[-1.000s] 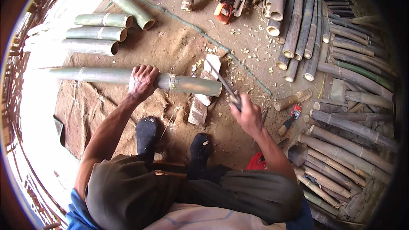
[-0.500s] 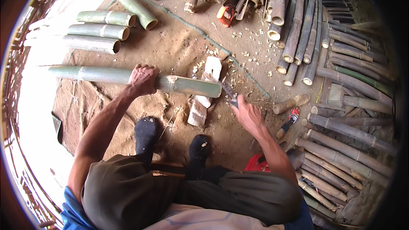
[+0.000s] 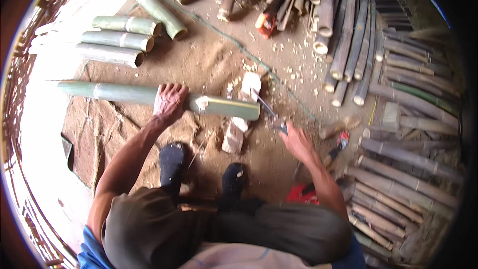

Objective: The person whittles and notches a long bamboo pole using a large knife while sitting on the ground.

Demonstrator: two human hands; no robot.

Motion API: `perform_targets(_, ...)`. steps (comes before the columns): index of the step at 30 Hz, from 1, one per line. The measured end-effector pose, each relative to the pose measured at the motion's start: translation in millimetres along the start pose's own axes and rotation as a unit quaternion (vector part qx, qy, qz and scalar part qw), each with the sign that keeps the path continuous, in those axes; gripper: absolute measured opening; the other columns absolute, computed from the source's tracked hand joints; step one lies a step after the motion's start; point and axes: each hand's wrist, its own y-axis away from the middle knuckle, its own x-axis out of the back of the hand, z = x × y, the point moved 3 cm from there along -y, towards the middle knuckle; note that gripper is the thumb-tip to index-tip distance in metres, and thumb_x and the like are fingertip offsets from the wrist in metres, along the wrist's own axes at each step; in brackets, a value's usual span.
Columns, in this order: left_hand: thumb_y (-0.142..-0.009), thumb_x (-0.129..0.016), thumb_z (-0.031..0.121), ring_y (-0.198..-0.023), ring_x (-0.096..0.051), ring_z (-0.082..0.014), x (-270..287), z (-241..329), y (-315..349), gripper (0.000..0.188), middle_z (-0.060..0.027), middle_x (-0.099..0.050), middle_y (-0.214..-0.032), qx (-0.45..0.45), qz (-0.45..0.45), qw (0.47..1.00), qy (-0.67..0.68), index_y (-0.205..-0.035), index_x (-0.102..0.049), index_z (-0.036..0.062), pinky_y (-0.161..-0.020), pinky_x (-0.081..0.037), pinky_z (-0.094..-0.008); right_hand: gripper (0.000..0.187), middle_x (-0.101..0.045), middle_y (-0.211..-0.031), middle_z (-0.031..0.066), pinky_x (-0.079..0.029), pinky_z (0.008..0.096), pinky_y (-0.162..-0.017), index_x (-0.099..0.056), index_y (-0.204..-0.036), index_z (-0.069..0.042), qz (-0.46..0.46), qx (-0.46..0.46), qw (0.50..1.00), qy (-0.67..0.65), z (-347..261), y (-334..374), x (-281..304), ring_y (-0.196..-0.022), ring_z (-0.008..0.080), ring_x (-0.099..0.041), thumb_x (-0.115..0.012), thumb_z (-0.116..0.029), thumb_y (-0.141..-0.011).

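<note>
A long green bamboo pole (image 3: 224, 107) lies across in front of me, its right end resting over a pale wooden block (image 3: 232, 137). My left hand (image 3: 170, 100) is wrapped over the pole near its middle, just left of a node. A light strip runs along the top of the pole's right part. My right hand (image 3: 297, 142) grips a slim-bladed knife (image 3: 268, 105) by its dark handle. The blade points up and left, its tip close to the pole's right end; whether it touches cannot be made out.
Several cut green bamboo pieces (image 3: 112, 54) lie at the far left. Brown bamboo poles (image 3: 348, 45) are stacked at the back and right. An orange-handled tool (image 3: 266, 24) lies at the back. A red object (image 3: 301, 194) sits beside my right knee. Shavings litter the floor.
My right hand with the knife has shifted slightly right and down. The pole sits slightly lower in view and looks rolled a little, with the light strip now showing on top.
</note>
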Motion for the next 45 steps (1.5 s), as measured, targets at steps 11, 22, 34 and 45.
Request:
perform_targets(11, -0.06, -0.092, 0.026, -0.096, -0.07, -0.0322, 0.2, -11.5, -16.2, 0.052, -0.0095, -0.073, -0.097, 0.041, -0.27, 0.961, 0.037, -0.102, -0.066, 0.0103, -0.094, -0.051, -0.0469, 0.037, -0.074, -0.09, 0.0257, -0.058, 0.0453, -0.059, -0.052, -0.118, 0.001, -0.06, -0.037, 0.998, 0.002, -14.2, 16.9, 3.7, -0.071, 0.0404, -0.075, -0.062, -0.033, -0.107)
perform_targets(22, -0.073, -0.085, 0.021, -0.098, -0.068, -0.0317, -8.1, 0.3, 0.5, 0.034, -0.012, -0.071, -0.096, 0.01, -0.052, 0.998, 0.034, -0.097, -0.064, 0.0092, -0.091, -0.047, -0.048, 0.035, -0.071, -0.082, 0.0229, -0.059, 0.0481, -0.058, -0.054, -0.118, -0.002, 0.13, 0.127, 0.979, -0.095, -27.3, 33.3, 11.7, -0.064, 0.0385, -0.073, -0.066, -0.032, -0.105)
perform_targets(34, -0.084, -0.078, 0.019, -0.1, -0.065, -0.0325, -9.6, 4.4, 16.2, 0.027, -0.0126, -0.066, -0.098, 0.012, 0.024, 1.0, -0.005, -0.103, -0.062, 0.0081, -0.092, -0.045, -0.0488, 0.033, -0.071, -0.077, 0.0202, -0.057, 0.0496, -0.055, -0.053, -0.119, 0.001, 0.209, 0.221, 0.941, -0.148, -41.4, 39.8, 22.5, -0.062, 0.0408, -0.072, -0.066, -0.025, -0.105)
perform_targets(45, -0.06, -0.092, 0.022, -0.113, -0.064, -0.0301, 10.9, -6.0, -4.0, 0.066, -0.0119, -0.069, -0.113, 0.016, -0.173, 0.985, -0.01, -0.116, -0.062, 0.0057, -0.1, -0.047, -0.0459, 0.034, -0.074, -0.085, 0.0243, -0.059, 0.0459, -0.061, -0.052, -0.116, -0.002, 0.234, 0.247, 0.932, -0.123, -94.7, 65.2, 71.2, -0.074, 0.0374, -0.077, -0.068, -0.03, -0.105)
